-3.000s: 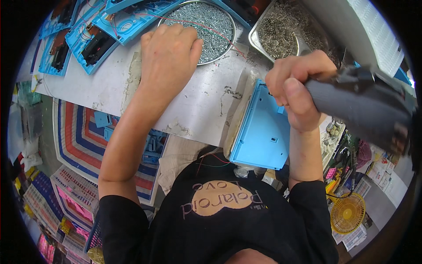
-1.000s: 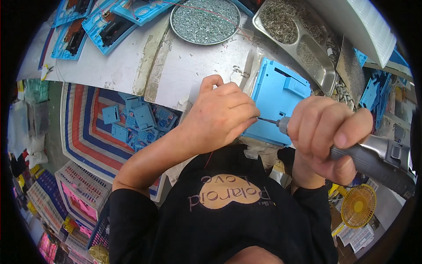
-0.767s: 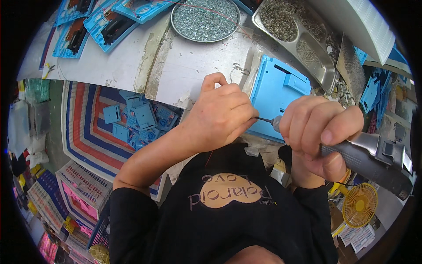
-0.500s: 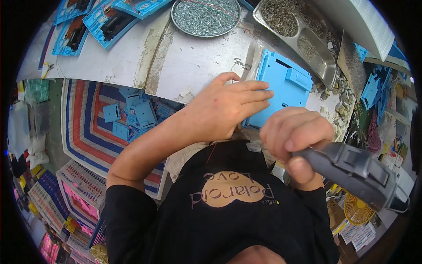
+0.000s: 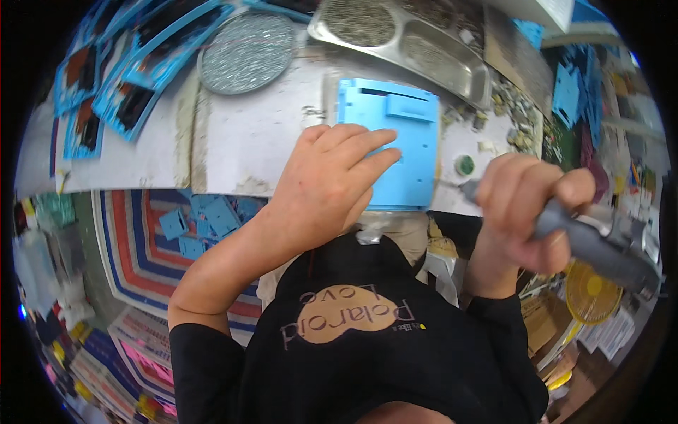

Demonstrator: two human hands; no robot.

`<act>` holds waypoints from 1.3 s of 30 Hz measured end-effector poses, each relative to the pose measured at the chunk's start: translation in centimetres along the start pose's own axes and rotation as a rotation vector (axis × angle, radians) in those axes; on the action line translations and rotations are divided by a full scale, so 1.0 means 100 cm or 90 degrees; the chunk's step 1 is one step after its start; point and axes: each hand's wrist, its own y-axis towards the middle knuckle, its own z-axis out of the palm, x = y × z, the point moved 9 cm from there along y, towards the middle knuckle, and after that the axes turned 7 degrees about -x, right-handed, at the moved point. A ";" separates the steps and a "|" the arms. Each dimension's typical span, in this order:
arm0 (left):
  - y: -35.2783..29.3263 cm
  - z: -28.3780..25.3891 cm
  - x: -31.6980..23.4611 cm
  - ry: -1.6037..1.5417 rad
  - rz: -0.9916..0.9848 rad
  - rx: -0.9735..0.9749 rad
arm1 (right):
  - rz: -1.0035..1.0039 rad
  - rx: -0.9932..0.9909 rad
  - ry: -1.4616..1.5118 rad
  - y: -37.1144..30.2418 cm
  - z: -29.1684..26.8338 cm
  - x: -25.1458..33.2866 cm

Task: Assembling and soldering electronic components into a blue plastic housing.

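A light-blue plastic housing [image 5: 406,162] lies on the white worktable at its near edge. My left hand [image 5: 328,177] rests across the left part of the housing, its fingers stretched out and apart; the thumb is mostly hidden. To the right of the housing, my right hand [image 5: 519,205] is closed around a grey power screwdriver [image 5: 590,244]. The tool's thin tip points left toward the right edge of the housing. Whether the tip touches it, I cannot tell, as the picture is blurred.
Beyond the housing are a round tray of small screws [image 5: 247,53] and a steel compartment tray [image 5: 445,60] with small metal parts. Blue housings with dark parts [image 5: 131,106] crowd the far left. A small green round piece [image 5: 464,165] sits to the right. Below left, a striped-lined bin [image 5: 134,247] holds blue pieces.
The view has turned, so the table and housing appear shifted left and straighter. My right hand with the power screwdriver has moved away from the housing to the right. My left hand remains on the housing.
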 end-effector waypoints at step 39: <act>0.015 0.042 -0.007 0.031 -0.020 0.021 | 0.068 -0.142 -0.129 0.043 -0.071 -0.085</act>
